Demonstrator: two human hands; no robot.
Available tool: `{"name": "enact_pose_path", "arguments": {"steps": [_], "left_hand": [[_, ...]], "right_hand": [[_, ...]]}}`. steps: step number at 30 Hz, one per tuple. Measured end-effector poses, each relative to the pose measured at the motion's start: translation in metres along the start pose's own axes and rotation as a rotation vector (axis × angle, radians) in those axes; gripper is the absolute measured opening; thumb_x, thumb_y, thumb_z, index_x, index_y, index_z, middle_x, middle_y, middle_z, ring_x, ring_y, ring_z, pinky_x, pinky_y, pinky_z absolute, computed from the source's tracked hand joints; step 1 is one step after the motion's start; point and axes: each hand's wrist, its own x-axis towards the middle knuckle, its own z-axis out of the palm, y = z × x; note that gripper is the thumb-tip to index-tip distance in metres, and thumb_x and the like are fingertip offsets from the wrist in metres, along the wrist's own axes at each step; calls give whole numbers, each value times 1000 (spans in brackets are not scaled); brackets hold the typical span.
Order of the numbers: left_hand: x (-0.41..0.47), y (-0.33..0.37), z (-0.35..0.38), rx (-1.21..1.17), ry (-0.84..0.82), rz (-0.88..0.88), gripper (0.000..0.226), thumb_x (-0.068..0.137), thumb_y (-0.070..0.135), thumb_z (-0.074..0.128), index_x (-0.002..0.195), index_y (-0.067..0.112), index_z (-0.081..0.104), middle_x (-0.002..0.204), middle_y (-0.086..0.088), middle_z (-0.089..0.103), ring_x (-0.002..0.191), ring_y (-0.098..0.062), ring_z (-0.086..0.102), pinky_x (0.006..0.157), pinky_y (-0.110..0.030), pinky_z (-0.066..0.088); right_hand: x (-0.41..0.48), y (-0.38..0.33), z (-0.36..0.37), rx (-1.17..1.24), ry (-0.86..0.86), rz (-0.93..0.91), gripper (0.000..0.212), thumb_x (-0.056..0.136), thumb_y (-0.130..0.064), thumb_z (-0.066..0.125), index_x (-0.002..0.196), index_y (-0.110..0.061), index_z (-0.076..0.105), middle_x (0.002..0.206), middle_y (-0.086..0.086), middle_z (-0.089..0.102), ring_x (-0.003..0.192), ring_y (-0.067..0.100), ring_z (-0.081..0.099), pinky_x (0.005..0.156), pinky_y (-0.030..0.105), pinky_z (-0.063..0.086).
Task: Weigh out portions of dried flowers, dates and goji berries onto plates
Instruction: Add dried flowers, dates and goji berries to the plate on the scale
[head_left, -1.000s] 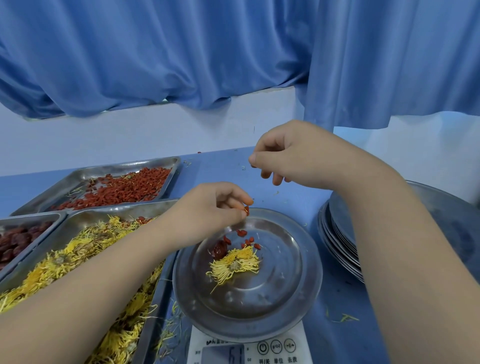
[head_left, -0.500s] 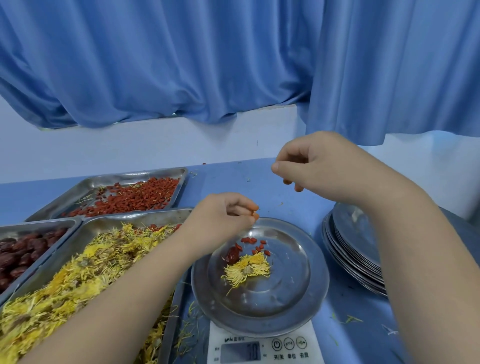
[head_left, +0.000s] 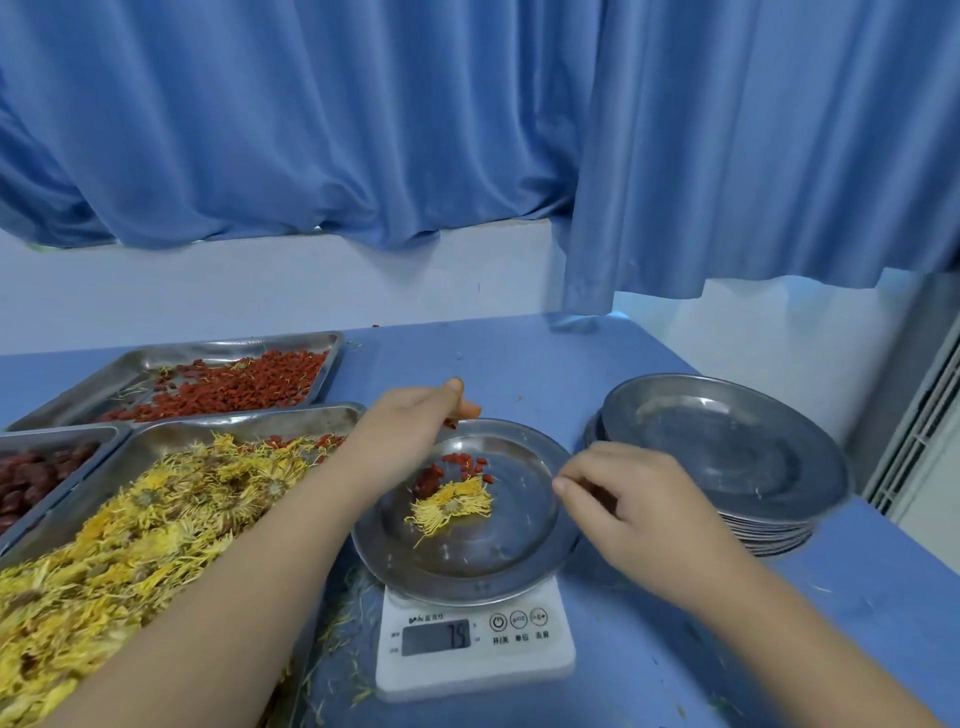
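A steel plate (head_left: 467, 587) stands on a white digital scale (head_left: 519, 660) whose display shows 79. On the plate lie a yellow dried flower (head_left: 452, 506), a dark red date (head_left: 427, 480) and several goji berries (head_left: 467, 464). My left hand (head_left: 410, 431) hovers over the plate's far left rim and pinches a few goji berries at its fingertips. My right hand (head_left: 634, 499) is low over the plate's right rim, fingers loosely curled, with nothing visible in them.
Three steel trays sit to the left: goji berries (head_left: 234, 387) at the back, dried flowers (head_left: 156, 519) in front, dates (head_left: 31, 478) at the far left. A stack of empty plates (head_left: 727, 447) stands to the right. Blue curtains hang behind the table.
My right hand has dropped from above the table's far side to the plate's right rim. More goji berries lie on the plate, and the scale reading has risen.
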Motion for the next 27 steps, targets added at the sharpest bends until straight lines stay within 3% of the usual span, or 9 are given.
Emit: {"name": "enact_pose_path", "arguments": {"steps": [5,10,16,20,24,27], "left_hand": [[-7,3,5,-284,5,-49,32,102,32,44,99,24,75,103,8,75,102,-12,69,93,-34,54],[-14,0,11,-300,18,37,21,95,6,59,102,22,71,104,0,75,94,-18,72,82,-31,57],[-12,0,18,9,131,115,31,83,6,70,94,35,70,94,13,73,82,-4,71,76,-26,57],[-9,9,23,158,177,114,43,86,-3,55,93,38,67,90,13,72,80,6,67,64,-26,59],[-6,15,26,178,162,97,42,88,-1,55,94,39,66,87,10,74,76,2,69,62,-33,58],[-5,13,28,266,174,120,33,88,6,62,95,38,65,87,10,72,70,-6,68,59,-26,56]], "right_hand": [[-8,1,9,19,67,-23,18,86,-34,52,78,-23,64,68,-11,54,67,8,52,63,33,48],[-11,4,8,-6,58,-40,10,87,-28,59,81,-23,65,70,-12,53,68,10,53,65,35,49],[-11,2,10,-33,31,-83,15,89,-33,54,85,-24,64,75,-10,58,71,10,55,67,34,49],[-10,5,10,-43,14,-82,17,91,-33,51,86,-24,64,78,-9,60,74,12,56,69,34,49],[-10,7,8,-51,26,-60,17,91,-33,52,84,-25,64,79,-8,60,76,13,56,70,34,48],[-9,8,7,-54,40,-60,16,90,-32,52,84,-24,65,78,-9,60,75,13,56,69,34,48]]}}
